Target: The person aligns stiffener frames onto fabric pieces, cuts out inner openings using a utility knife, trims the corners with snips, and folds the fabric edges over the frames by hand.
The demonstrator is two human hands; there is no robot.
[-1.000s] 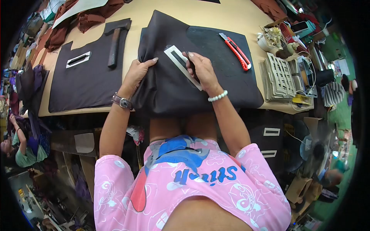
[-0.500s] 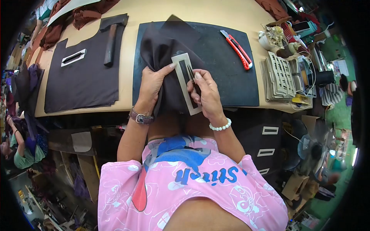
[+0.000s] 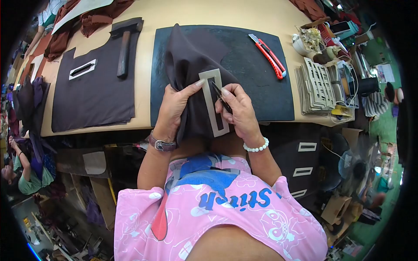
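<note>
A dark brown cloth (image 3: pixel 196 54) is bunched over the black mat's near edge and hangs toward my lap. On it lies a pale rectangular frame (image 3: pixel 208 102) with a long slot that shows dark cloth inside. My left hand (image 3: pixel 173 106) is closed on the cloth, its thumb pressing the frame's left edge near the top. In the fingers of my right hand (image 3: pixel 240 111) are slim dark thread snips (image 3: pixel 222 99), their points directed into the slot's upper part. My right fingers partly hide the snips' handles.
A red box cutter (image 3: pixel 270 58) lies on the black mat (image 3: pixel 261 95). To the left, a hammer (image 3: pixel 124 52) rests on dark cut cloth (image 3: pixel 96 104) bearing another slotted frame (image 3: pixel 82 69). Stacked pale cards (image 3: pixel 311 85) stand at the right. Another person (image 3: pixel 32 169) is far left.
The cloth and frame have shifted slightly right and down, with the frame more upright. Both hands moved along with them. The snips' points now sit inside the slot's upper part.
</note>
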